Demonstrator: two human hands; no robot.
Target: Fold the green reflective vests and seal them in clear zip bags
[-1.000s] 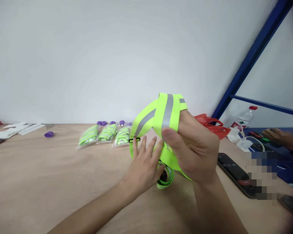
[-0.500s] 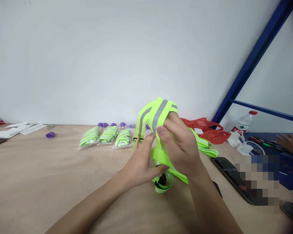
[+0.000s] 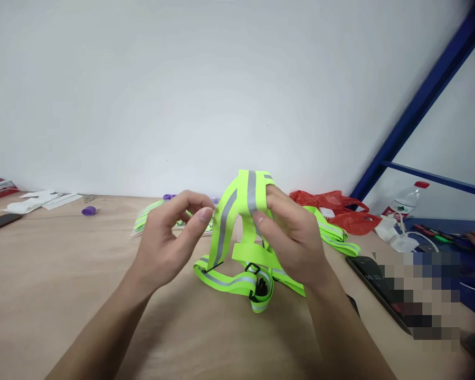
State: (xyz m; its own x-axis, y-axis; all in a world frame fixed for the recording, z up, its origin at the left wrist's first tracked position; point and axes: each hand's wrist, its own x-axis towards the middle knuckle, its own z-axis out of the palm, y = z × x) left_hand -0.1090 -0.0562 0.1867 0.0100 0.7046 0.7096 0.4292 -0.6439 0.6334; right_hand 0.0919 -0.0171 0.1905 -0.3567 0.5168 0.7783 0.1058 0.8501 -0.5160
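Observation:
A neon-yellow strap [image 3: 225,224] with a grey reflective stripe hangs in loops from my right hand [image 3: 293,232], whose thumb and fingers pinch its upper part. Its lower loops, with black buckles [image 3: 252,268], rest on the table [image 3: 63,295]. My left hand [image 3: 170,237] is just left of the strap, its fingers curled and its thumb apart from them, with nothing visible in it. Behind my left hand, a clear bag of folded neon straps [image 3: 142,217] is partly hidden.
Red plastic bags [image 3: 340,211], more neon strap [image 3: 330,232] and a phone [image 3: 376,287] are on the right. A bottle [image 3: 409,200] and white adapters [image 3: 398,235] stand beyond. A purple roll [image 3: 88,210] and white papers [image 3: 43,201] lie left.
My left hand has let go of the strap and moved left and up. The left loop has dropped onto the table. My right hand still holds the strap, slightly lower.

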